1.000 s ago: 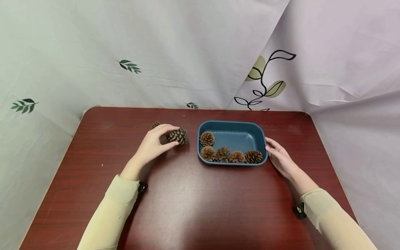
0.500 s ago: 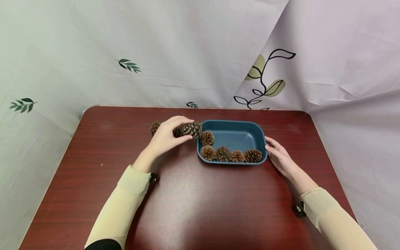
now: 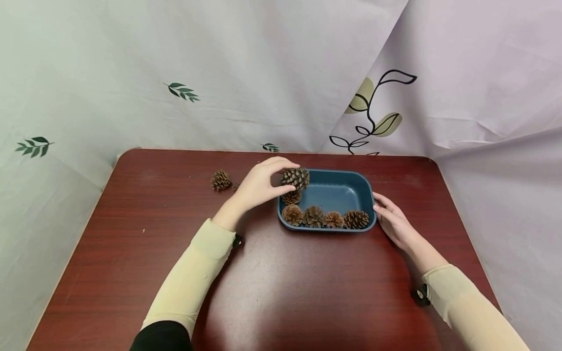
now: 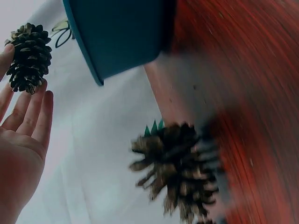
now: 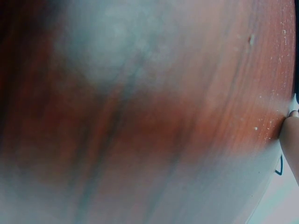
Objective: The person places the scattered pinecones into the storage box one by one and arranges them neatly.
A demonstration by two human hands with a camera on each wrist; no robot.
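My left hand [image 3: 259, 184] pinches a brown pine cone [image 3: 296, 178] between thumb and fingers, over the back left corner of a blue rectangular tub [image 3: 333, 230]. In the left wrist view the held pine cone [image 4: 30, 58] shows upright at the fingertips, apart from the tub wall [image 4: 117, 37]. Several pine cones line the tub's front and left sides; one of them [image 3: 291, 197] is partly covered by the held one. At the tub's right end, my right hand [image 3: 393, 223] rests its extended fingers against the outer wall; only a little of it [image 5: 292, 140] shows in the right wrist view.
Another pine cone [image 3: 221, 180] lies on the dark red wooden table [image 3: 272, 292], behind and left of my left hand. White cloth [image 3: 246, 73] with leaf prints hangs beyond the table's back edge and along both sides.
My left hand has carried the pine cone rightward from the table to over the tub's left end. The pine cone left behind on the table has come into full view. My right hand stays put.
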